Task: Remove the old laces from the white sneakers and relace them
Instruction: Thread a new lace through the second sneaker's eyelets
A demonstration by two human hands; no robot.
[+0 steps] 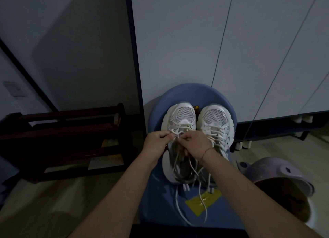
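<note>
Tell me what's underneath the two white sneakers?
A round blue stool seat, with loose lace ends and a yellow patch nearer the person. The seat directly beneath the soles is hidden.

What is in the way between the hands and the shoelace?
Nothing visible is. The left hand and the right hand both pinch the white lace directly, over the front of one sneaker. The other sneaker sits beside it, not between.

Dim, bluish indoor light leaves the left side in deep shadow, with soft focus throughout and wide-angle bending at the edges.
</note>
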